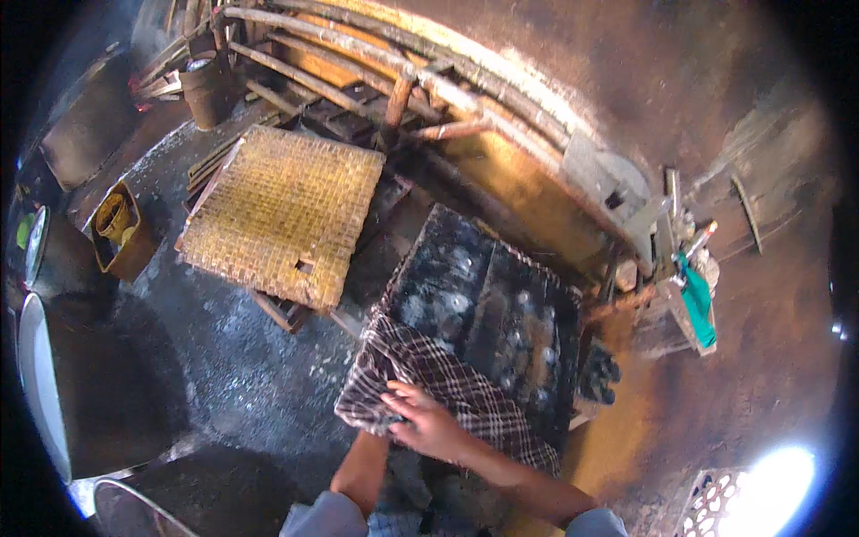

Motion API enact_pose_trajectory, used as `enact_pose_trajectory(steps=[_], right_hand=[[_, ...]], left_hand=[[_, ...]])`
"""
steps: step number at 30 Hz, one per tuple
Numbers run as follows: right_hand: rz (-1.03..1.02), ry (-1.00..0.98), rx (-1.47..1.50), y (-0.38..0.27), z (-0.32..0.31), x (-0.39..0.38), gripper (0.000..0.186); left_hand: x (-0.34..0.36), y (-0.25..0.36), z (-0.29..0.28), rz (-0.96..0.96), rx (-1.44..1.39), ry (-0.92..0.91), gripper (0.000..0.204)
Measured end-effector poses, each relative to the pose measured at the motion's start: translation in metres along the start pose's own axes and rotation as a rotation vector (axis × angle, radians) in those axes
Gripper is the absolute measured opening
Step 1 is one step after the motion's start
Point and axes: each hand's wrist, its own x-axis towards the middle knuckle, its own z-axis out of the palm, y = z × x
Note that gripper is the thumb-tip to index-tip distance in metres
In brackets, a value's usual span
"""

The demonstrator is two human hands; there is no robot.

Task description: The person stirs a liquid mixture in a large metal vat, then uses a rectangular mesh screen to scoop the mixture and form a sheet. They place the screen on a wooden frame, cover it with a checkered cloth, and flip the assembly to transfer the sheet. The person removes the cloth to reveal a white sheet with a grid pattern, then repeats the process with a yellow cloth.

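A brown-and-white checked cloth lies bunched along the near edge of a dark, soot-blackened board with pale round marks. My right hand rests on the cloth's left part, its fingers stretched out to the left and slightly apart. Beneath the same bunched end, my left hand is covered by cloth; only the left forearm shows, so its fingers are hidden. Farther left, a yellowish woven mat with a small hole near its front edge covers a low wooden stand.
Large round metal vessels stand along the left side. A brown container holds a smaller yellow one, and a bucket stands behind. Wooden rails line the back. A green cloth hangs at right; dark shoes lie beside the board.
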Motion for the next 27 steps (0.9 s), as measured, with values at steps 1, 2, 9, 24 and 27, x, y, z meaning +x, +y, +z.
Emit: enact_pose_trajectory(steps=[1,2,9,24,27], right_hand=[[0.015,0.004,-0.067,0.003,-0.014,-0.018,0.049],[0.105,0.061,-0.119,0.004,-0.033,-0.045,0.048],[0.652,0.493,-0.468,0.146,-0.087,-0.283,0.055],[0.480,0.554,-0.445,0.140,0.109,-0.398,0.024],[0.557,0.660,-0.160,0.147,0.134,-0.369,0.022]], left_hand=[[-0.023,0.019,-0.029,-0.010,0.052,0.046,0.047],[-0.047,0.034,-0.063,-0.011,0.109,0.159,0.047],[-0.132,0.261,-0.112,0.754,1.166,0.652,0.069],[-0.218,0.100,-0.024,0.125,3.051,-0.142,0.019],[-0.223,0.136,-0.048,0.164,2.515,0.988,0.024]])
